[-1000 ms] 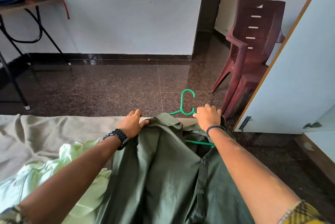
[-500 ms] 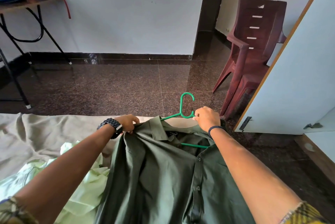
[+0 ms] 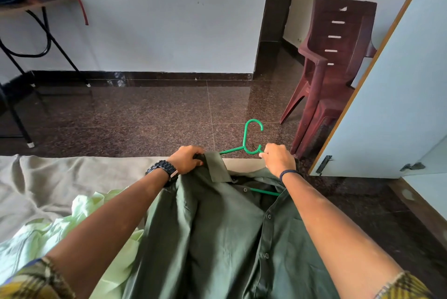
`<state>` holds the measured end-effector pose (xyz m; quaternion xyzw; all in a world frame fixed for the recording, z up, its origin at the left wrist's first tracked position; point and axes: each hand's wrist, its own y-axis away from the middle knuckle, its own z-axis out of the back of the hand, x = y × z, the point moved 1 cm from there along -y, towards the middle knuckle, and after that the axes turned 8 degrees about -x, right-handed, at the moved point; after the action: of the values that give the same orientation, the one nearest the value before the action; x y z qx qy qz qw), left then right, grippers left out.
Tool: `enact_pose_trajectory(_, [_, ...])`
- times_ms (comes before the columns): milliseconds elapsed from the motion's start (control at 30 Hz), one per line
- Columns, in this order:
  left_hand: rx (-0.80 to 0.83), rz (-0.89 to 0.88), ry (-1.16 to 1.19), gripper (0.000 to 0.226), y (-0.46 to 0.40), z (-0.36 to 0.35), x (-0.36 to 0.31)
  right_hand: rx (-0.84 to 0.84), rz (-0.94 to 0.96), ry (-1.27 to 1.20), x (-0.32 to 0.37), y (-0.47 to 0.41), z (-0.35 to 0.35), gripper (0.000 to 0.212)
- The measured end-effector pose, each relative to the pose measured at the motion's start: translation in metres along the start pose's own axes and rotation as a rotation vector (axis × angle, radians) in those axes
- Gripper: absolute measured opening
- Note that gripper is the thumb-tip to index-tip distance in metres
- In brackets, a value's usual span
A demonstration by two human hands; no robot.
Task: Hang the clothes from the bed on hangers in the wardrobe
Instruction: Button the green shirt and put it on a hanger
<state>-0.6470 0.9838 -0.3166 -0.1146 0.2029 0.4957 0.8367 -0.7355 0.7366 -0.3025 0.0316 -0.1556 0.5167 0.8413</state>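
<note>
A dark green buttoned shirt (image 3: 217, 233) lies on the bed (image 3: 60, 182), collar towards the bed's far edge. A green plastic hanger (image 3: 250, 140) sits partly inside it, with its hook sticking out past the collar over the floor. My left hand (image 3: 186, 159) grips the shirt's left collar and shoulder. My right hand (image 3: 277, 159) holds the hanger's neck together with the right shoulder of the shirt. A pale green garment (image 3: 72, 231) lies crumpled to the left, partly under my left arm.
A white wardrobe door (image 3: 396, 95) stands open at the right. Stacked maroon plastic chairs (image 3: 331, 66) stand behind it. A folding table (image 3: 31, 6) with bags on it is at the far left. Dark polished floor (image 3: 145, 110) runs beyond the bed.
My left hand slid along the collar and gripped the shirt's left shoulder, pulling it over the hanger. The hook has shifted slightly right and forward. My right hand stayed at the hanger's neck.
</note>
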Motion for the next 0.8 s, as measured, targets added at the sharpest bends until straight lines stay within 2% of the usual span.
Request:
enact_pose_trajectory(67, [-0.039, -0.029, 0.023, 0.025, 0.002, 0.000, 0.003, -0.018, -0.023, -0.014, 0.003, 0.000, -0.002, 0.025])
enact_pose_trajectory(200, [-0.038, 0.025, 0.036, 0.034, 0.001, -0.005, 0.013, -0.028, -0.049, -0.062, 0.009, 0.001, -0.002, 0.024])
enact_pose_trajectory(333, [-0.061, 0.044, 0.071, 0.030, 0.003, -0.008, 0.026, -0.049, -0.015, -0.108, 0.009, -0.003, -0.001, 0.025])
enact_pose_trajectory(467, [-0.009, 0.093, -0.071, 0.038, 0.008, -0.013, 0.036, 0.223, 0.045, -0.152, 0.009, -0.006, -0.004, 0.036])
enact_pose_trajectory(500, [0.023, 0.097, -0.100, 0.041, 0.010, -0.014, 0.035, 0.245, 0.062, -0.158, 0.008, -0.007, -0.005, 0.036])
enact_pose_trajectory(567, [0.034, 0.061, -0.074, 0.046, 0.009, -0.017, 0.025, 0.184, 0.064, -0.238, 0.006, -0.007, -0.002, 0.031])
enact_pose_trajectory(667, [-0.010, -0.014, 0.002, 0.046, 0.000, -0.026, -0.005, -0.013, 0.074, -0.350, 0.004, 0.002, 0.007, 0.027])
enact_pose_trajectory(733, [-0.015, -0.071, -0.098, 0.049, -0.005, -0.031, -0.024, -0.117, 0.115, -0.353, -0.001, 0.013, 0.013, 0.030])
enact_pose_trajectory(800, [-0.066, -0.204, -0.301, 0.053, -0.009, -0.035, -0.041, -0.152, 0.161, -0.310, -0.010, 0.026, 0.016, 0.026])
